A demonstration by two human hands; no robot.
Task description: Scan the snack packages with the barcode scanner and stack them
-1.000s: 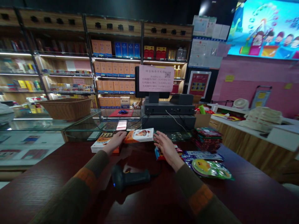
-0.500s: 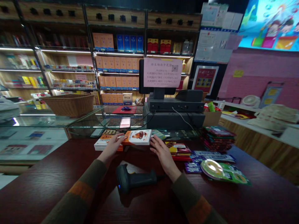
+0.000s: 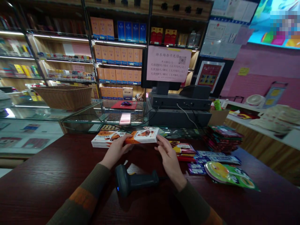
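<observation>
The box [image 3: 145, 135] moved rightward, left grip [image 3: 116, 150] clasping its left end, right grip [image 3: 169, 156] unclear.

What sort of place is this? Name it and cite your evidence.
Likely a shop checkout: a barcode scanner lies on the dark counter, a till-like machine stands beyond it, and rows of boxed goods stand behind.

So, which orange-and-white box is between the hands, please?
The right-hand box, its left end in the left hand and its right end by the right hand; the rest lies farther left.
</observation>
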